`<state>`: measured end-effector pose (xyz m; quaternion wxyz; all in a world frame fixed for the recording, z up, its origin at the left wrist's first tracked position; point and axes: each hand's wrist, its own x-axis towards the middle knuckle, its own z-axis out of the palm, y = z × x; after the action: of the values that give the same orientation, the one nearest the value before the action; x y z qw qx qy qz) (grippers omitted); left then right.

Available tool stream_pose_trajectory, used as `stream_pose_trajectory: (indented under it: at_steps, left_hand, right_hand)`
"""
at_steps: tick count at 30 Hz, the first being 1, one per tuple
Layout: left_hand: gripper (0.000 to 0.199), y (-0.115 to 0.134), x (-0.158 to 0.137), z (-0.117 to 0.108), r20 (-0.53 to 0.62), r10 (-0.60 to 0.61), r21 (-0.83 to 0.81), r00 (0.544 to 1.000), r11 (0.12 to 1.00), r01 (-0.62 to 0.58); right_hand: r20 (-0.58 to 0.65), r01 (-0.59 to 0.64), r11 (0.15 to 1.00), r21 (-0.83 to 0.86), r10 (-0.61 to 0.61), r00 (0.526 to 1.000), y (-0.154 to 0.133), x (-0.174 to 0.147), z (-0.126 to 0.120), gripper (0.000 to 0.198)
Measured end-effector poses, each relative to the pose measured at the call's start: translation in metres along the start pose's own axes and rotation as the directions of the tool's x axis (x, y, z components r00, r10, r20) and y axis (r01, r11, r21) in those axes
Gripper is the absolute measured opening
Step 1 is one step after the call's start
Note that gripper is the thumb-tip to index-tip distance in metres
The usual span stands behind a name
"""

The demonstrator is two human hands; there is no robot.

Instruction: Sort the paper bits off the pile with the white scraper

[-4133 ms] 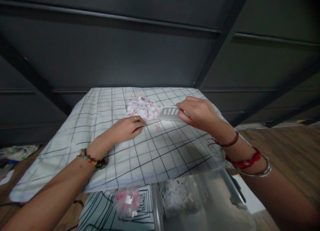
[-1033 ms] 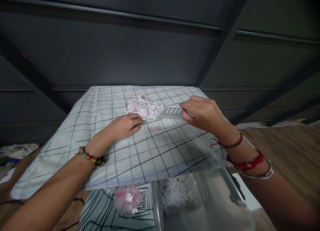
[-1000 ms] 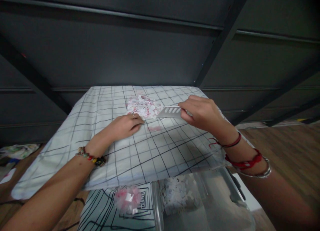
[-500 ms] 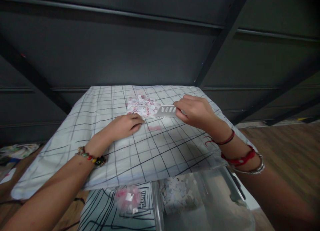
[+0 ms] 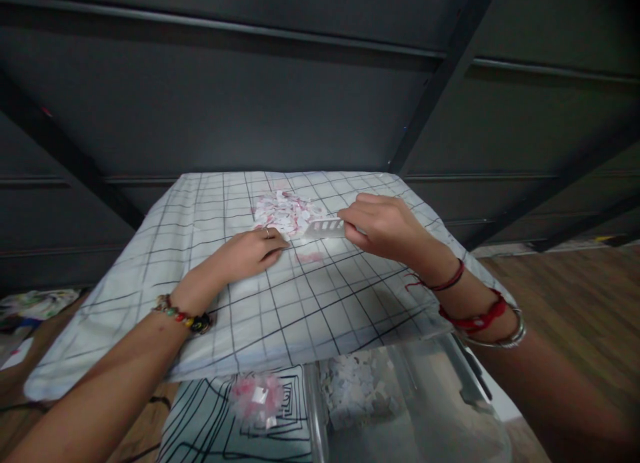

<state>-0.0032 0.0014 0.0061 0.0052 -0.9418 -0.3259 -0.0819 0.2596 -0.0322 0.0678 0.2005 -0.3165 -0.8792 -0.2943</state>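
A pile of white and pink paper scraps lies on a white cloth with dark grid lines. My right hand pinches one end of a flat white slotted plastic piece, whose far end reaches the pile's right side; its exact kind I cannot make out. At the pile's near left edge my left hand rests on the cloth, fingers stretched out, holding nothing that shows. A faint pink patch shows on the cloth between my hands.
Below the cloth's front edge stands a clear plastic bin with white paper scraps inside. Left of it, a pink-and-white bundle lies on a patterned teal surface. A dark panelled wall rises behind the cloth.
My right hand has moved slightly left and down with the slotted piece, which now reaches nearer my left hand and is tilted differently. My left hand has stayed in place.
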Motion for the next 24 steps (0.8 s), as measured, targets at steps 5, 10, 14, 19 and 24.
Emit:
stream_pose_trajectory:
  at_steps: [5,10,14,19,24]
  left_hand:
    - [0.030,0.000,0.000,0.000,-0.004,0.004,0.007,1.000,1.000,-0.004]
    - [0.031,-0.001,-0.001,0.001,-0.008,0.013,-0.007,1.000,1.000,-0.013]
    - [0.030,-0.001,-0.001,0.001,-0.015,0.012,-0.015,1.000,1.000,-0.012]
    - [0.030,0.001,-0.001,-0.001,-0.001,0.007,-0.013,1.000,1.000,-0.007]
    - [0.029,0.000,-0.002,0.000,-0.004,0.013,-0.022,1.000,1.000,-0.013]
  right_hand:
    - [0.057,-0.015,1.000,0.014,0.014,0.998,0.007,-0.013,-0.011,0.020]
    - [0.052,-0.019,0.999,-0.030,0.020,0.998,0.014,-0.023,-0.021,0.021]
    - [-0.011,-0.073,0.995,-0.073,0.072,0.997,0.009,-0.014,-0.013,0.022]
    - [0.035,-0.113,0.990,-0.085,0.116,0.993,0.012,-0.011,-0.003,0.020]
    - [0.060,-0.091,0.995,-0.029,0.092,0.994,0.013,-0.017,-0.002,0.021]
